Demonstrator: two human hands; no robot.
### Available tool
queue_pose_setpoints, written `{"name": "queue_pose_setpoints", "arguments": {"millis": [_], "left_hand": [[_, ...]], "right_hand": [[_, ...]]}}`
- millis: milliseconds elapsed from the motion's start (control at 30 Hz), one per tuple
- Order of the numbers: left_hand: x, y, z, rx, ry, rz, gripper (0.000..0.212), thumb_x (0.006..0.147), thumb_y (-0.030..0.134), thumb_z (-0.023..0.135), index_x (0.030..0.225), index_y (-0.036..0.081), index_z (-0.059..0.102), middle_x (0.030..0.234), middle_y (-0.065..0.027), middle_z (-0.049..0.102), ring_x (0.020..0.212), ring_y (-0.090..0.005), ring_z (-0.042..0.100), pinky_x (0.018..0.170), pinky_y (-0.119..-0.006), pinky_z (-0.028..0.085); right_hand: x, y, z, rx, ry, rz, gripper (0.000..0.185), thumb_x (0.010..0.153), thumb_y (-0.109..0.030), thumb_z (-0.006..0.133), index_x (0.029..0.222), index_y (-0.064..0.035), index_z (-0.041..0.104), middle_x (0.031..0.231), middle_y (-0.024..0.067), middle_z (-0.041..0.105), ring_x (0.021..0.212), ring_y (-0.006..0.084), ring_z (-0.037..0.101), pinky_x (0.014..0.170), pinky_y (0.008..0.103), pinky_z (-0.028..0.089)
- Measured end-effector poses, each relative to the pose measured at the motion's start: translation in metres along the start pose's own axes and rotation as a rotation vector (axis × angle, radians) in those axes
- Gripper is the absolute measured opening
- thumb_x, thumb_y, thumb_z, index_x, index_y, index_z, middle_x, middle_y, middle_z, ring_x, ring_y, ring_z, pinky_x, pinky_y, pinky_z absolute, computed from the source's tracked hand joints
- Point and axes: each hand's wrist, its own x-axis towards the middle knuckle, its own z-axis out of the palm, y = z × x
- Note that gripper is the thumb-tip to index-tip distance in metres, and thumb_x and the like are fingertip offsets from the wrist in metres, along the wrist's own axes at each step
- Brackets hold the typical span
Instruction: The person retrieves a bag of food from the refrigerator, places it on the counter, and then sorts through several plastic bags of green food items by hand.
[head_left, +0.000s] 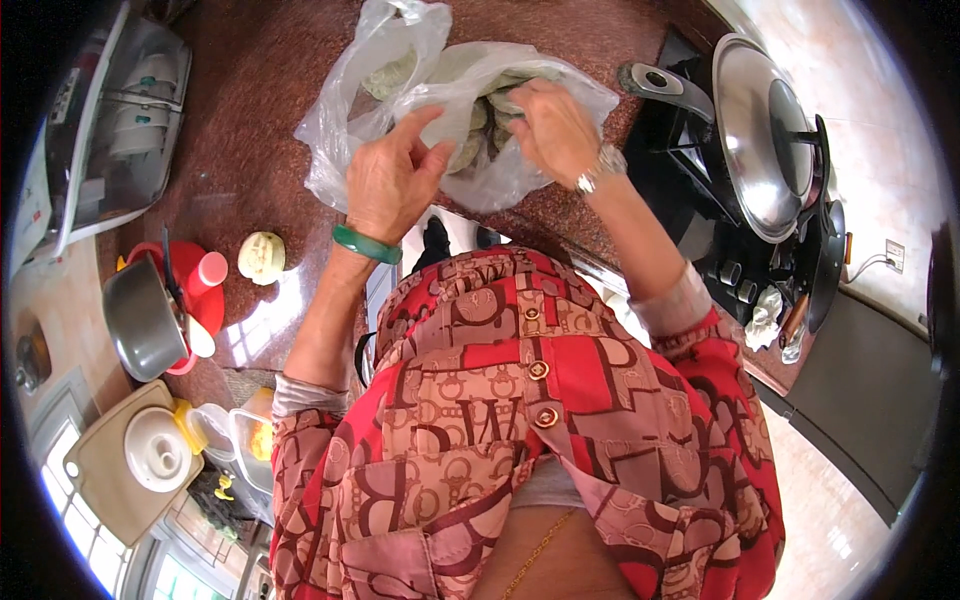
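A thin whitish plastic bag (510, 187) lies open on the red-brown speckled counter in front of me. Inside it are several greyish-green rounded pieces (472, 142), perhaps dough cakes. My right hand (553, 127), wearing a metal wristwatch, reaches into the bag's mouth with its fingers on the pieces; whether it grips one is hidden. Over the bag's near left edge is my left hand (397, 169), a green bangle on its wrist. Its thumb and forefinger are apart with nothing seen between them. More green shows through a second section of clear plastic (390, 75) at the upper left.
A lidded metal wok (757, 142) stands on the black stove at right, its handle toward the bag. To the left are a pale peeled piece of produce (262, 258), a red basin (206, 304) with a grey pot (142, 319), and a dish box (112, 142) holding bowls.
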Motion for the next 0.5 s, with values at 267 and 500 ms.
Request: {"name": "queue_pose_setpoints", "arguments": {"millis": [267, 500], "left_hand": [[0.002, 0.005, -0.028, -0.632, 0.218, -0.065, 0.016, 0.08, 0.005, 0.06, 0.095, 0.003, 0.063, 0.071, -0.0034, 0.063, 0.056, -0.0061, 0.053, 0.048, -0.02, 0.043], [0.027, -0.01, -0.052, 0.307, 0.68, 0.344, 0.034, 0.067, 0.014, 0.07, 0.099, 0.011, 0.06, 0.098, -0.0107, 0.058, 0.088, -0.0231, 0.054, 0.072, -0.034, 0.045]], "right_hand": [[0.014, 0.029, 0.019, -0.332, -0.016, -0.091, 0.018, 0.068, -0.012, 0.062, 0.084, -0.0046, 0.062, 0.089, 0.0112, 0.058, 0.088, 0.0269, 0.055, 0.071, 0.0381, 0.049], [0.009, 0.019, 0.003, -0.382, -0.006, -0.171, 0.014, 0.065, -0.004, 0.059, 0.078, -0.0058, 0.061, 0.081, 0.0102, 0.059, 0.082, 0.0254, 0.057, 0.068, 0.0363, 0.049]]}}
